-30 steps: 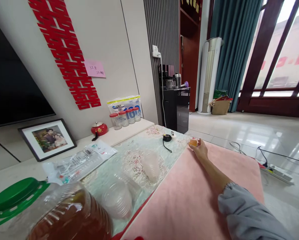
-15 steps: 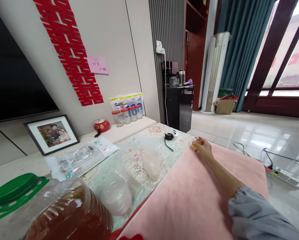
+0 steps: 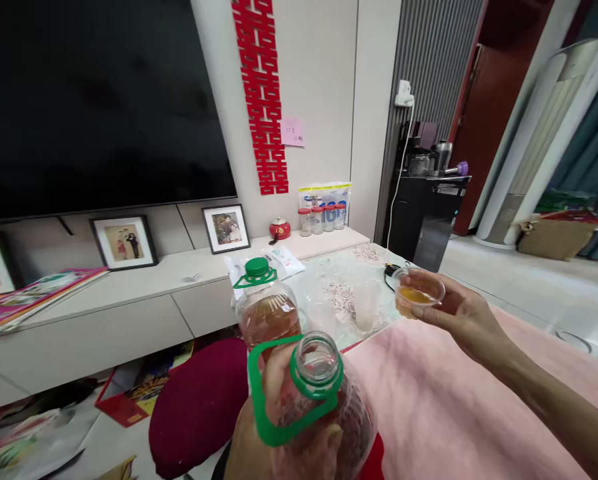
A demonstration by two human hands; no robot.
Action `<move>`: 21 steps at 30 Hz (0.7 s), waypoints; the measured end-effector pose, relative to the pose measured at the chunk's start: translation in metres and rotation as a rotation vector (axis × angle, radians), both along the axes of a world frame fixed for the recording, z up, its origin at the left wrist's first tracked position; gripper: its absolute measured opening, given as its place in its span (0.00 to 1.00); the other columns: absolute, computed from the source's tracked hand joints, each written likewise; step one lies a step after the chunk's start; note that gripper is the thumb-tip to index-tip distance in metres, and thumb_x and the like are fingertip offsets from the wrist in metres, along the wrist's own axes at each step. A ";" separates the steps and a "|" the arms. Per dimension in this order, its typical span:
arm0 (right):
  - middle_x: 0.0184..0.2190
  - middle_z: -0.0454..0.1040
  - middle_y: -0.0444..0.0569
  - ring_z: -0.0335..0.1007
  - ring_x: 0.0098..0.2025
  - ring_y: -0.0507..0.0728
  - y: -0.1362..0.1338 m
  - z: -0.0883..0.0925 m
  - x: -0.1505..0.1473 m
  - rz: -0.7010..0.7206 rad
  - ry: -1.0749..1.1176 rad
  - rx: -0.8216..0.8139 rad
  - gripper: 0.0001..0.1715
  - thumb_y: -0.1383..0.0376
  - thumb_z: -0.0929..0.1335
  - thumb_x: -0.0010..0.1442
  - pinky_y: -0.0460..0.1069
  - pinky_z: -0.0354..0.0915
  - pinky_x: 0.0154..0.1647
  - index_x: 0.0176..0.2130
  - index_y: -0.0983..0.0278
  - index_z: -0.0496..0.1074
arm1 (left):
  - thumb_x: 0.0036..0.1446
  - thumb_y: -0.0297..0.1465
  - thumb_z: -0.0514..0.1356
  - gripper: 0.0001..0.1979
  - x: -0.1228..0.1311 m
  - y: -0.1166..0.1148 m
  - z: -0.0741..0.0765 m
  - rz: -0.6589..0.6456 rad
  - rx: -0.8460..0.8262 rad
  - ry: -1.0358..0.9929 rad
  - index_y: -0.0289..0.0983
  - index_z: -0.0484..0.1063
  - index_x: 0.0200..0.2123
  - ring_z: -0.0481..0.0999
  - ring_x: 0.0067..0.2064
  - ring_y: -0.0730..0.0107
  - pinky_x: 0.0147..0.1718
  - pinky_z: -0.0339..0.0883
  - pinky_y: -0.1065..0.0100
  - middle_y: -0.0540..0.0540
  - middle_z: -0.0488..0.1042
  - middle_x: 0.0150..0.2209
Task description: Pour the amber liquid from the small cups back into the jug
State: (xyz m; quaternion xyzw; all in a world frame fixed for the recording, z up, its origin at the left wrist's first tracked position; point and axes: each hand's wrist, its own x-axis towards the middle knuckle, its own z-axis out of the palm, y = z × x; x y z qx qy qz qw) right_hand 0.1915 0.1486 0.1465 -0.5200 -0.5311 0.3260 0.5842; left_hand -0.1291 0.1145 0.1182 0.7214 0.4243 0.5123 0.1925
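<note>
My left hand (image 3: 251,437) is closed on a clear plastic jug (image 3: 356,407) with a green carrying handle (image 3: 273,433). The jug's mouth is uncapped and faces up toward me; the hand and handle hide part of its body. In my right hand (image 3: 461,307), thumb and fingers pinch a small clear plastic cup (image 3: 419,287), tilted slightly, with some amber liquid in it. The cup is above the pink cloth (image 3: 419,387), apart from the jug. Behind the held jug stands a second jug (image 3: 269,313) of brown liquid with a green cap (image 3: 257,268).
Stacked clear cups (image 3: 366,303) stand on the patterned tablecloth (image 3: 341,273). A black tape measure (image 3: 391,269) lies behind the right hand. Red-lidded jars (image 3: 317,220) and a red pot (image 3: 280,229) line the cabinet. At lower left is a maroon stool (image 3: 199,407).
My right hand has lifted the cup off the far edge of the pink cloth and brought it closer. My left hand and the uncapped jug have come into view. The camera has turned left.
</note>
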 end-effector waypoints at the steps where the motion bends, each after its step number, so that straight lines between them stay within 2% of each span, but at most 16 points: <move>1: 0.57 0.78 0.53 0.74 0.60 0.67 -0.007 0.014 -0.016 0.029 -0.050 0.016 0.35 0.55 0.81 0.48 0.62 0.75 0.57 0.54 0.55 0.75 | 0.49 0.35 0.68 0.30 0.001 0.002 0.002 -0.061 0.060 0.012 0.47 0.69 0.57 0.81 0.50 0.52 0.47 0.79 0.55 0.46 0.78 0.50; 3: 0.56 0.78 0.51 0.76 0.58 0.65 -0.020 0.039 -0.045 0.106 -0.147 0.069 0.33 0.56 0.80 0.51 0.61 0.75 0.58 0.54 0.54 0.75 | 0.46 0.28 0.64 0.29 0.006 0.002 0.011 -0.136 0.111 0.008 0.47 0.68 0.54 0.82 0.45 0.57 0.45 0.79 0.58 0.48 0.79 0.47; 5: 0.55 0.79 0.49 0.77 0.57 0.64 -0.027 0.058 -0.066 0.164 -0.235 0.140 0.31 0.58 0.79 0.52 0.61 0.74 0.58 0.54 0.53 0.75 | 0.46 0.25 0.60 0.26 0.012 -0.003 0.025 -0.191 0.086 -0.100 0.46 0.70 0.50 0.82 0.41 0.61 0.43 0.78 0.61 0.51 0.80 0.43; 9: 0.53 0.80 0.47 0.77 0.56 0.62 -0.030 0.079 -0.089 0.216 -0.411 0.292 0.29 0.60 0.78 0.53 0.60 0.74 0.56 0.54 0.53 0.75 | 0.46 0.26 0.57 0.13 0.019 -0.011 0.045 -0.287 -0.056 -0.214 0.43 0.70 0.37 0.78 0.32 0.69 0.33 0.75 0.68 0.54 0.77 0.32; 12: 0.54 0.79 0.50 0.76 0.56 0.62 -0.028 0.084 -0.096 0.208 -0.547 0.371 0.29 0.61 0.77 0.55 0.61 0.74 0.56 0.56 0.55 0.73 | 0.44 0.26 0.56 0.12 0.018 -0.011 0.043 -0.246 -0.107 -0.175 0.42 0.70 0.35 0.75 0.30 0.70 0.30 0.73 0.69 0.54 0.75 0.29; 15: 0.53 0.79 0.51 0.77 0.55 0.61 -0.026 0.087 -0.099 0.194 -0.661 0.446 0.29 0.61 0.76 0.58 0.60 0.73 0.55 0.58 0.58 0.71 | 0.44 0.27 0.57 0.15 0.015 -0.009 0.036 -0.171 -0.080 -0.133 0.42 0.73 0.38 0.80 0.38 0.65 0.38 0.76 0.65 0.51 0.80 0.36; 17: 0.53 0.79 0.52 0.77 0.54 0.60 -0.026 0.088 -0.100 0.187 -0.722 0.494 0.28 0.61 0.75 0.60 0.57 0.72 0.55 0.58 0.60 0.71 | 0.44 0.28 0.57 0.14 0.014 -0.009 0.033 -0.171 -0.053 -0.127 0.41 0.74 0.38 0.81 0.42 0.61 0.41 0.77 0.62 0.48 0.81 0.41; 21: 0.54 0.79 0.54 0.77 0.54 0.57 -0.027 0.091 -0.102 0.195 -0.815 0.576 0.27 0.61 0.74 0.62 0.53 0.72 0.54 0.58 0.63 0.71 | 0.46 0.29 0.58 0.18 0.013 -0.009 0.031 -0.177 -0.087 -0.107 0.40 0.73 0.43 0.82 0.43 0.59 0.41 0.78 0.59 0.45 0.81 0.44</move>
